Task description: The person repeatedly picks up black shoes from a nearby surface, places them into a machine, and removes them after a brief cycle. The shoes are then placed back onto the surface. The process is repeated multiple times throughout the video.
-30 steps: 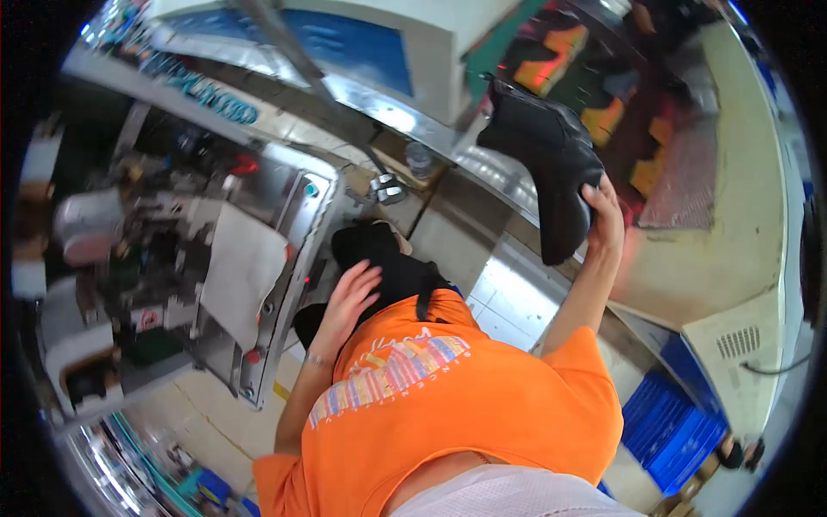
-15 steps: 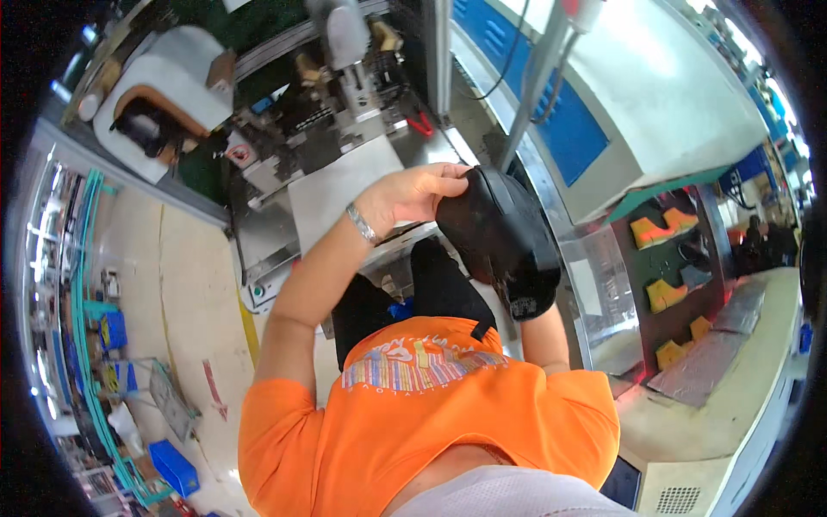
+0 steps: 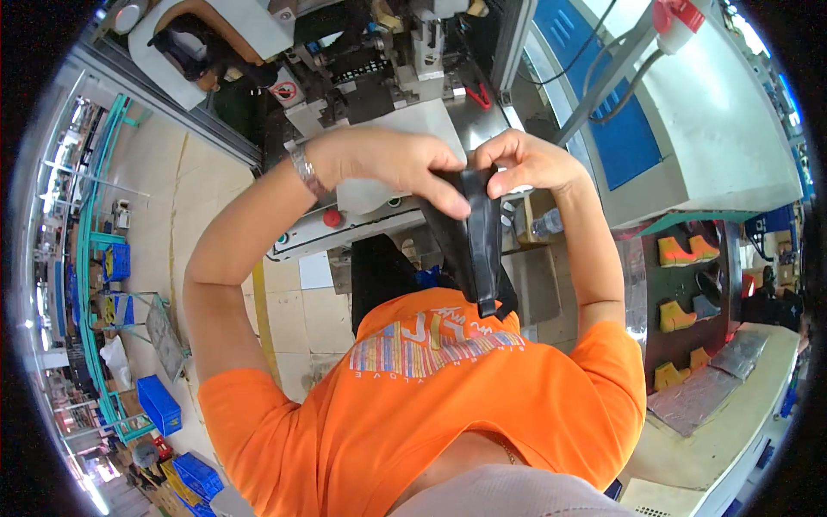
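A black leather shoe upper (image 3: pixel 469 237) hangs in front of my chest, its narrow end pointing down toward my shirt. Its top edge is pinched by my left hand (image 3: pixel 401 171), with the thumb laid along the near face. On the other side of the seam, my right hand (image 3: pixel 532 165) grips the same edge between thumb and curled fingers. The inside of the upper is hidden from this view. Just beyond my hands lies a pale flat sheet (image 3: pixel 431 121) on the machine's metal table.
A machine with metal clamps (image 3: pixel 426 65) stands ahead; its front panel carries a red button (image 3: pixel 332 218). To the right are a white and blue cabinet (image 3: pixel 715 129) and a rack with orange and yellow shoe pieces (image 3: pixel 677 316). Blue bins (image 3: pixel 159 405) sit at the left.
The shoe upper has turned from its broad side to its narrow seam side and moved left. My right hand has come up from behind it to its top edge. The view has shifted.
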`<move>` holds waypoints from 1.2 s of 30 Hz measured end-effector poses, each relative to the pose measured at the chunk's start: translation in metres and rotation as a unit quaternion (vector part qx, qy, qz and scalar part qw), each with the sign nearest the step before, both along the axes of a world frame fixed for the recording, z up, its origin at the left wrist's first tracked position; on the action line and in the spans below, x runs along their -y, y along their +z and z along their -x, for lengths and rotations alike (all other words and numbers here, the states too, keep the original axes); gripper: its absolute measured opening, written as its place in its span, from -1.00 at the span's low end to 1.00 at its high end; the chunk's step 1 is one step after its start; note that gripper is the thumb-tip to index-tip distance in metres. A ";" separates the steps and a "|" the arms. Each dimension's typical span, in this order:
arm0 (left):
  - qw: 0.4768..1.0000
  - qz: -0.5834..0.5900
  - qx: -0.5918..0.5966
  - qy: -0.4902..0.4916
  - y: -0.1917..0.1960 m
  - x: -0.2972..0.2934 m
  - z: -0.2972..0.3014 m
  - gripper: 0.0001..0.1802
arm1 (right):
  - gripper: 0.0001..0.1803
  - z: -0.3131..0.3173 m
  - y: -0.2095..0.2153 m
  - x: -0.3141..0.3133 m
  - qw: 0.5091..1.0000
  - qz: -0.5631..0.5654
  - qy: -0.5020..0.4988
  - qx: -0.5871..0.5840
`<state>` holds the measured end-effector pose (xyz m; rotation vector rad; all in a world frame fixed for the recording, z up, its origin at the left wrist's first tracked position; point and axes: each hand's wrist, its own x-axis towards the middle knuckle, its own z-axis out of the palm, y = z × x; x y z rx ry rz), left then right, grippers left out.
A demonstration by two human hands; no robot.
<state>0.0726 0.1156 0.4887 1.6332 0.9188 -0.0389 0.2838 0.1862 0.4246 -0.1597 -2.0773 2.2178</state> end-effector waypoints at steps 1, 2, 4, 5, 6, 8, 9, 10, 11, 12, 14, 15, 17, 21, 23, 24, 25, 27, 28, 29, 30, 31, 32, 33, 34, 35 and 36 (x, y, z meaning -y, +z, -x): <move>1.000 -0.008 0.018 0.008 -0.008 0.005 0.002 -0.63 | -0.76 0.004 0.007 0.003 1.000 -0.001 0.003 0.018; 0.999 -0.023 0.035 0.018 -0.015 0.009 0.006 -0.63 | -0.76 0.009 0.016 0.005 0.999 -0.009 0.009 0.036; 0.997 -0.041 0.043 0.048 -0.008 0.014 0.006 -0.65 | -0.76 0.014 0.032 0.007 0.999 -0.003 0.014 0.046; 0.996 -0.028 0.058 0.063 -0.008 0.016 0.008 -0.65 | -0.75 0.015 0.036 0.008 0.999 0.007 0.020 0.050; 0.994 -0.016 0.074 0.077 -0.006 0.017 0.010 -0.65 | -0.74 0.016 0.040 0.007 0.998 0.018 0.024 0.055; 0.987 0.011 0.112 0.117 0.005 0.019 0.010 -0.67 | -0.72 0.019 0.047 0.004 0.997 0.038 0.018 0.062; 0.983 0.019 0.132 0.130 0.016 0.022 0.007 -0.68 | -0.72 0.018 0.056 0.007 0.997 0.048 0.007 0.062; 0.978 0.028 0.151 0.141 0.025 0.023 0.007 -0.68 | -0.72 0.016 0.068 0.010 0.996 0.058 -0.005 0.061; 0.979 0.029 0.151 0.134 0.029 0.024 0.008 -0.69 | -0.73 0.015 0.076 0.011 0.996 0.060 0.010 0.063; 0.978 0.039 0.145 0.142 0.037 0.026 0.008 -0.69 | -0.74 0.015 0.084 0.013 0.996 0.063 0.025 0.065; 0.977 0.059 0.133 0.156 0.059 0.032 0.006 -0.70 | -0.73 0.015 0.096 0.016 0.995 0.046 0.027 0.084; 0.973 0.076 0.137 0.168 0.064 0.035 0.004 -0.70 | -0.73 0.013 0.099 0.014 0.994 0.023 0.029 0.101; 0.971 0.079 0.143 0.171 0.069 0.040 -0.001 -0.70 | -0.72 0.013 0.110 0.018 0.992 0.005 0.044 0.122; 0.978 -0.016 0.188 0.092 0.058 0.043 0.001 -0.74 | -0.79 0.012 0.121 0.027 0.989 -0.056 0.111 0.081; 0.975 -0.029 0.203 0.082 0.067 0.050 0.005 -0.75 | -0.77 0.012 0.129 0.028 0.977 -0.163 0.126 0.048; 0.979 -0.024 0.180 0.089 0.077 0.049 0.006 -0.75 | -0.76 0.009 0.135 0.030 0.975 -0.181 0.112 0.059; 0.983 -0.018 0.157 0.097 0.087 0.046 0.009 -0.75 | -0.76 0.007 0.139 0.027 0.978 -0.179 0.085 0.058; 0.989 -0.020 0.087 0.120 0.102 0.039 0.012 -0.76 | -0.77 0.000 0.146 0.022 0.983 -0.174 0.032 0.057; 0.985 -0.073 0.126 0.096 0.085 0.027 0.023 -0.76 | -0.75 -0.001 0.145 0.013 0.983 -0.175 0.020 0.056; 0.977 -0.079 0.162 0.115 0.088 0.022 0.026 -0.78 | -0.75 -0.004 0.146 0.005 0.988 -0.148 -0.003 0.045; 0.967 -0.086 0.198 0.135 0.092 0.017 0.030 -0.80 | -0.74 -0.007 0.146 -0.003 0.992 -0.119 -0.026 0.032; 0.967 -0.130 0.176 0.133 0.093 0.007 0.039 -0.79 | -0.71 -0.006 0.145 -0.012 0.992 -0.104 -0.070 0.012; 0.965 -0.172 0.152 0.130 0.090 -0.005 0.047 -0.78 | -0.68 -0.004 0.143 -0.022 0.990 -0.085 -0.114 -0.010; 0.940 -0.217 0.184 0.189 0.086 -0.011 0.048 -0.77 | -0.70 -0.005 0.146 -0.034 0.987 -0.087 -0.132 -0.035; 0.934 -0.253 0.188 0.166 0.091 -0.025 0.055 -0.76 | -0.71 0.000 0.147 -0.047 0.976 -0.115 -0.164 -0.081; 0.916 -0.262 0.213 0.216 0.091 -0.038 0.054 -0.76 | -0.71 0.002 0.143 -0.064 0.971 -0.081 -0.195 -0.110; 0.893 -0.274 0.233 0.270 0.093 -0.048 0.052 -0.76 | -0.73 0.008 0.138 -0.087 0.968 -0.081 -0.196 -0.137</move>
